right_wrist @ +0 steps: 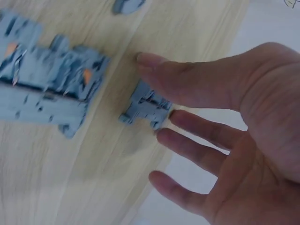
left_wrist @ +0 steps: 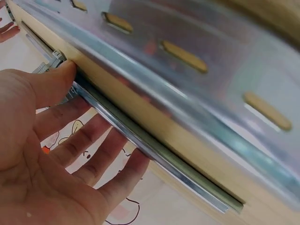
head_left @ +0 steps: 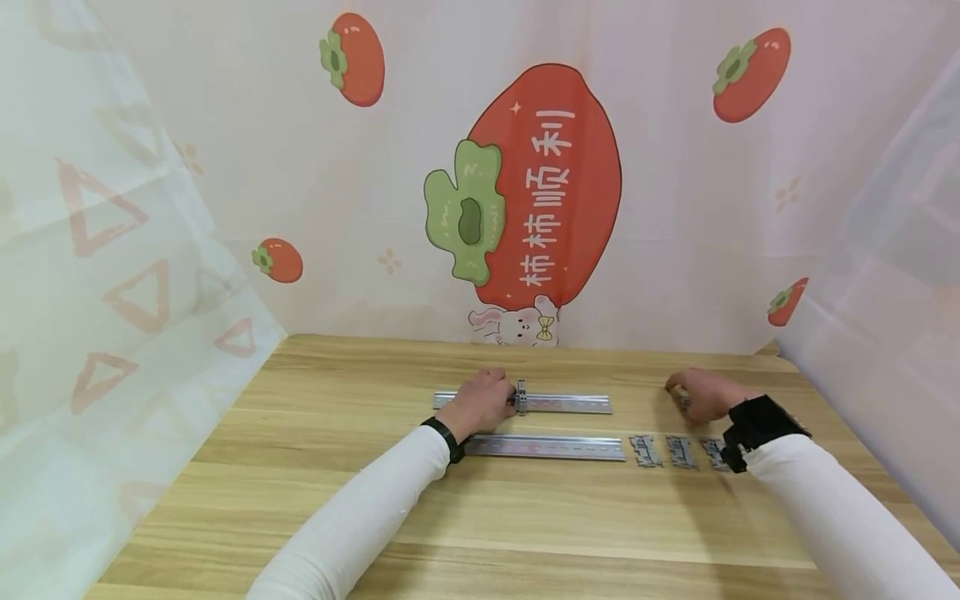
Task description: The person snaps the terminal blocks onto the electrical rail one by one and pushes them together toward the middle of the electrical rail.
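Observation:
My left hand [head_left: 483, 402] is at the far slotted metal rail [head_left: 573, 404]. Its thumb and index finger pinch at a grey terminal block [head_left: 522, 397] seated on that rail. In the left wrist view the other fingers spread along the rail edge, and the block [left_wrist: 57, 60] is partly hidden behind the thumb. My right hand [head_left: 708, 395] reaches down at the table's right side, thumb and fingers apart around a loose grey terminal block [right_wrist: 147, 108]. Some fingertips overlap that block's edge in the right wrist view; the index finger is hidden behind the thumb.
A second slotted rail [head_left: 551, 447] lies nearer, parallel to the far one. Right of it, several terminal blocks lie flat in a row, including one [head_left: 681, 452] below the right hand. A printed curtain [head_left: 660, 250] hangs behind the wooden table [head_left: 525, 533].

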Demonstrator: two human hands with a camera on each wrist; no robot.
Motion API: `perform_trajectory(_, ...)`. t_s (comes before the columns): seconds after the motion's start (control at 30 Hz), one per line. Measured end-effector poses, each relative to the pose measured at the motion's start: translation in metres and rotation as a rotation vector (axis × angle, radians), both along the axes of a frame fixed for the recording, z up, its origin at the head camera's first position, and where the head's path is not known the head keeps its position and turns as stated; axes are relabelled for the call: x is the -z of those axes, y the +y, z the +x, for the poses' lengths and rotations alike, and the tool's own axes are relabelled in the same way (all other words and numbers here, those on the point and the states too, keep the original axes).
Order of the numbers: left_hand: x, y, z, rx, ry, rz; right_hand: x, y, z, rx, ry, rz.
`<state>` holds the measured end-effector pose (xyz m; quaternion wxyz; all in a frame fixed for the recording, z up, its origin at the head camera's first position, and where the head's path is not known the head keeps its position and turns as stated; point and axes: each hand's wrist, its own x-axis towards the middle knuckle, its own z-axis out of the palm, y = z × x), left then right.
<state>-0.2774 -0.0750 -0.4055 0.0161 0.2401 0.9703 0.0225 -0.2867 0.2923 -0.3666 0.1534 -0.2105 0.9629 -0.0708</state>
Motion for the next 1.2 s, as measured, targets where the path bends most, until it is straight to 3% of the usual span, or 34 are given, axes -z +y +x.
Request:
perform_trajectory(0.33, 0.000, -0.003, 0.001, 0.042, -0.004, -0.085, 0.009, 0.010, -0.002, -0.006, 0.100, 0.002)
perform_trajectory(0.63, -0.004, -0.004, 0.004, 0.046, -0.020, -0.122, 0.007, 0.012, -0.003, 0.031, 0.104, 0.016)
perform_trajectory(0.93, -0.002, -0.006, 0.003, 0.044, -0.003, -0.110, 0.006, 0.006, -0.003, 0.008, 0.206, -0.125)
perform_trajectory(1.2, 0.000, -0.008, 0.002, 0.038, 0.014, -0.121, 0.004, -0.009, -0.005, 0.087, 0.263, -0.198)
